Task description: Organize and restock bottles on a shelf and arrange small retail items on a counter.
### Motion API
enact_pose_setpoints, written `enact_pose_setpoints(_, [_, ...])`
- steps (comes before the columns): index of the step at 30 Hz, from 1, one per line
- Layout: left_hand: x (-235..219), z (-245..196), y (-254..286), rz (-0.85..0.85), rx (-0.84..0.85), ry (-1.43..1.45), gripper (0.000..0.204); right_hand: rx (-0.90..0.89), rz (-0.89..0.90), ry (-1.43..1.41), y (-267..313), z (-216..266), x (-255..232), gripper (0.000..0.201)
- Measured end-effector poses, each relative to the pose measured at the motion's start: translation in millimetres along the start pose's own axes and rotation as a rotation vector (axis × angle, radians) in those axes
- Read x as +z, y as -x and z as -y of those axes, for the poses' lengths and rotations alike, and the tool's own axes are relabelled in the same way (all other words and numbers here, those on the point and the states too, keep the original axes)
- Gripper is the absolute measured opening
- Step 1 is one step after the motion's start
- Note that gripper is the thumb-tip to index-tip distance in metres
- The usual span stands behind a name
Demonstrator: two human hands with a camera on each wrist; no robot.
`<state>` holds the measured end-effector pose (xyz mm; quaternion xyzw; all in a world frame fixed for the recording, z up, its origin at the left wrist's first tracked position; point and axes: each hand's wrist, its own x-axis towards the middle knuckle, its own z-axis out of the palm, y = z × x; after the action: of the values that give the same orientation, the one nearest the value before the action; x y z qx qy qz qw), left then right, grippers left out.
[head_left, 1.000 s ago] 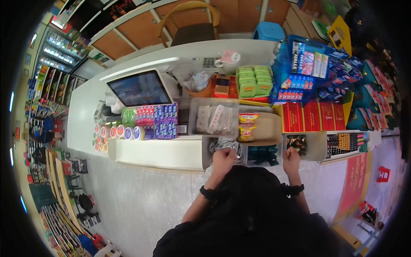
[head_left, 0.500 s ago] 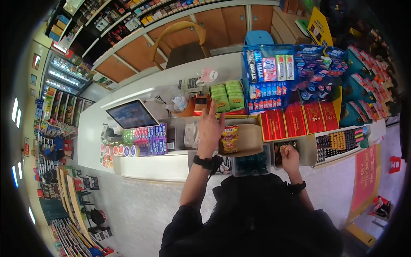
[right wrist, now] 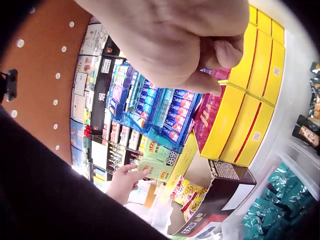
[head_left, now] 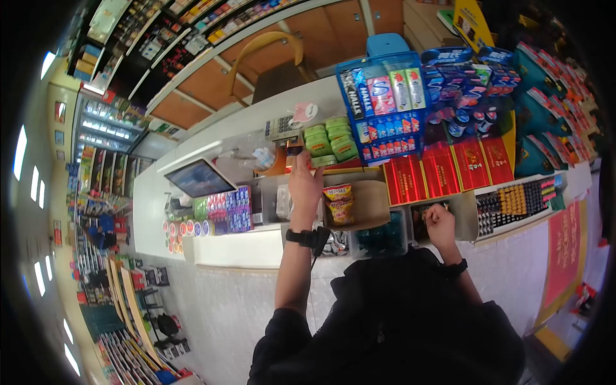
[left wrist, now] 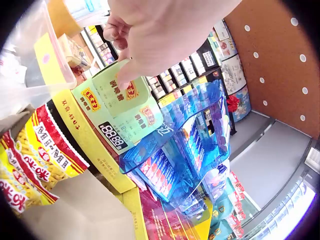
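My left hand reaches over the counter to a stack of green boxes. Its thumb and fingers pinch the nearest green box, with the thumb across its printed face in the left wrist view. My right hand hangs over a grey bin at the counter's front edge. Its fingers are loosely curled, and nothing shows in them in the right wrist view. Near the left forearm, yellow-and-red snack bags stand in a cardboard box.
A blue candy rack stands beyond the green boxes, with red boxes to its right. A clear tub of teal packets sits in front of me. Further left are a tablet screen and stacked purple packs.
My left hand has risen from the front bin to the green boxes and pinched one, now tilted off the stack. The right hand stays over its bin. The head view has shifted.
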<state>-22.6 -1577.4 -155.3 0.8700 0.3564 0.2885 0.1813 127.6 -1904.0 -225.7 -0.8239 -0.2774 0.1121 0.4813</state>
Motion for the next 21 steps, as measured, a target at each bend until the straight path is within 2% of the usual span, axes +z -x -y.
enact_pose_setpoints(1, [-2,-3,-2,-0.015,-0.010,0.009,0.043,-0.027,0.001,0.011,-2,0,1,0.018])
enact_pose_setpoints(2, [-5,-3,-4,-0.033,0.049,-0.017,0.035,-0.052,0.044,0.006,-5,-3,4,0.018])
enact_pose_setpoints(3, [-7,0,-5,-0.046,0.032,-0.023,0.035,-0.056,0.058,-0.018,-7,-5,4,0.016])
enact_pose_setpoints(5, [-9,2,-7,0.039,0.047,0.017,0.028,-0.070,0.081,-0.039,-9,-9,3,0.015])
enact_pose_setpoints(7, [-18,3,-9,0.015,0.094,0.013,0.029,-0.053,0.089,-0.034,-8,0,1,0.015])
enact_pose_setpoints(9, [-30,3,-3,-0.111,-0.005,0.077,0.029,-0.059,0.112,-0.021,-12,8,0,0.016])
enact_pose_setpoints(10, [-32,1,-3,-0.139,0.021,0.102,0.029,-0.051,0.114,-0.020,-11,11,1,0.016])
enact_pose_setpoints(11, [-44,5,6,-0.305,-0.098,0.279,0.030,-0.052,0.123,-0.017,-11,13,5,0.016])
enact_pose_setpoints(13, [-55,10,14,-0.347,-0.132,0.315,0.033,0.040,0.155,-0.126,-13,16,13,0.016])
enact_pose_setpoints(15, [-86,29,38,-0.240,-0.436,0.160,0.034,-0.017,0.176,-0.081,-18,28,20,0.017])
enact_pose_setpoints(16, [-88,23,39,-0.261,-0.421,0.148,0.034,-0.066,0.194,-0.035,-19,35,20,0.017])
enact_pose_setpoints(19, [-74,69,66,-0.219,-0.431,0.235,0.033,-0.136,0.251,-0.074,-26,81,34,0.014])
enact_pose_setpoints(20, [-66,84,72,-0.065,-0.413,0.092,0.032,-0.296,0.362,-0.045,-37,96,48,0.028])
enact_pose_setpoints(21, [-57,94,74,-0.061,-0.383,-0.005,0.031,-0.322,0.369,-0.051,-44,117,58,0.028])
